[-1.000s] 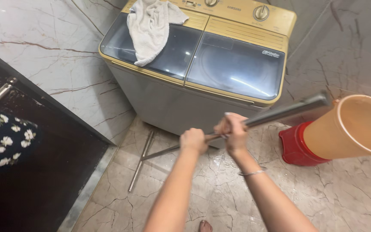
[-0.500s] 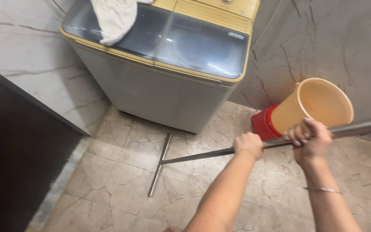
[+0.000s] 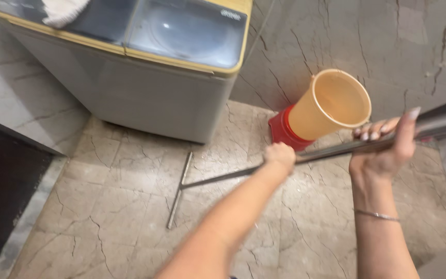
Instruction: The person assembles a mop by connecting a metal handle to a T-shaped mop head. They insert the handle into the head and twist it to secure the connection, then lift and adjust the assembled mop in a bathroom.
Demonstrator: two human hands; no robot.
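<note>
Both hands wrapped around a floor squeegee point(image 3: 223, 178) handle.
Left hand point(image 3: 280, 156) fisted mid-shaft, right hand point(image 3: 385, 150) curled higher — blade on marble floor point(image 3: 104, 206), orange bucket point(image 3: 329, 106) at 1 o'clock.

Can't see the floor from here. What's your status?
Left hand and right hand grip floor wiper handle. Blade on tiles. Bucket beside handle.

Floor squeegee point(image 3: 233, 177): long grey metal pole, narrow metal blade bar fixed crosswise at far end, T-shape. Blade point(image 3: 179, 189) flat on beige cracked-marble floor point(image 3: 109, 206), just in front of washing machine, not touching it. Blade runs near-to-far, slightly slanted. Pole rises at shallow angle from blade toward right, upper end blurred, running out of frame at right edge. Floor around pole glistens with wet patches.
</note>
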